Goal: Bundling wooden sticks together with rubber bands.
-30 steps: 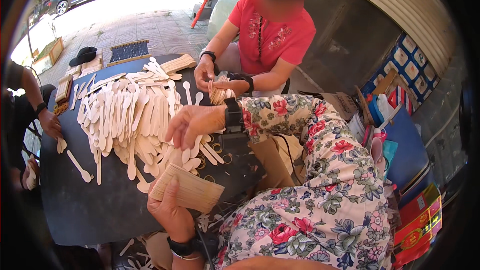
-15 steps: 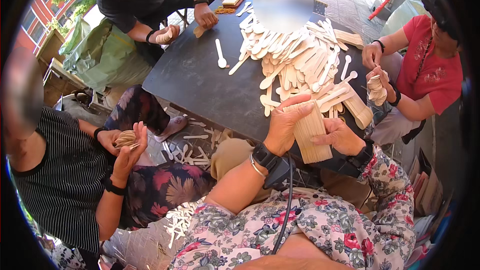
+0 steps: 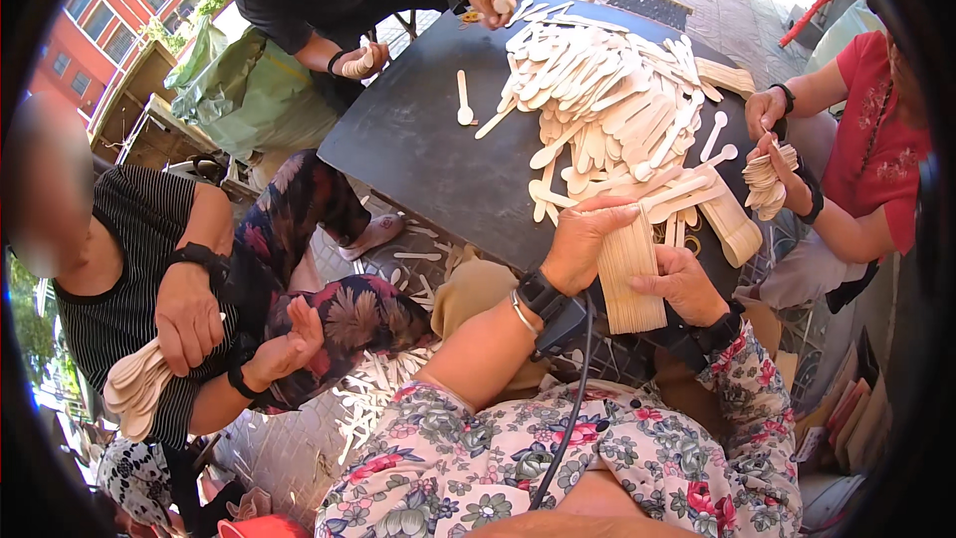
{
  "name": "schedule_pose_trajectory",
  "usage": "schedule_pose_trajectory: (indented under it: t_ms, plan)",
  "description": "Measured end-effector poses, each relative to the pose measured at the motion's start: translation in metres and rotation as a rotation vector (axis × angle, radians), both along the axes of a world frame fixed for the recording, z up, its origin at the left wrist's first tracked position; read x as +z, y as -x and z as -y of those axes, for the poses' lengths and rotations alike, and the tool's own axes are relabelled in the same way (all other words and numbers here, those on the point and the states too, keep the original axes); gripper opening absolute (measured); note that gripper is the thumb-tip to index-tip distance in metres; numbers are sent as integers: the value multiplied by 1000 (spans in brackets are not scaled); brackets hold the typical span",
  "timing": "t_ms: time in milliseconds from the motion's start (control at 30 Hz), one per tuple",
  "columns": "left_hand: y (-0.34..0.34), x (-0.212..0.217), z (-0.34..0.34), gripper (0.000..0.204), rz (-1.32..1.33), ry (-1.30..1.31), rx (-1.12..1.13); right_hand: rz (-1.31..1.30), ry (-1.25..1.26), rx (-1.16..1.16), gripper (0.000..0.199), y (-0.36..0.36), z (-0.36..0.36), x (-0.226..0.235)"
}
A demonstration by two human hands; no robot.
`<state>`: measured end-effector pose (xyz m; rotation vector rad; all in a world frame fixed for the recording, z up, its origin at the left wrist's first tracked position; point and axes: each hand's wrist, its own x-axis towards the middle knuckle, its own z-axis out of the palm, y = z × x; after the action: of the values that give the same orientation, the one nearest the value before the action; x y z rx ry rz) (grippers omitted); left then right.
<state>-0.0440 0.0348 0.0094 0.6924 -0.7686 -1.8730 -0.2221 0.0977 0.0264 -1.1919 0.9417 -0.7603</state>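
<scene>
A thick stack of flat wooden spoons (image 3: 629, 284) is held upright just off the near edge of the black table. My left hand (image 3: 583, 244) grips its upper left side, with the thumb over the top. From the right, the fingers and thumb of my right hand (image 3: 685, 284) press against the stack's side. Just beyond my hands lies a large heap of loose wooden spoons (image 3: 607, 90), some crossing close behind the stack. To the right of my right hand, a neat bundle of spoons (image 3: 732, 224) rests at the table edge, with rubber bands (image 3: 690, 239) beside it.
Three co-workers sit around the black table (image 3: 418, 139), each with spoons in hand. A single spoon (image 3: 463, 100) lies apart on its left half. More spoons (image 3: 368, 408) are scattered on the floor at left. A dark cable (image 3: 573, 418) runs down my front.
My view has shifted, and the stack in my hands looks slightly straighter. The left co-worker has swung a spoon bundle down to the left. The far co-worker's hand has reached toward the heap.
</scene>
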Motion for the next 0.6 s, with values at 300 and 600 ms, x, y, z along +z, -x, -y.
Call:
schedule_pose_trajectory:
  t_ms: [300, 600]
  plan:
    - [-16, -2, 1, 24, -8, -93, 103, -58, 109, 23, 31, -5, 5, -22]
    - [-128, 48, 29, 45, 375, 119, 689, 320, -36, -93, 34, -5, 7, -41]
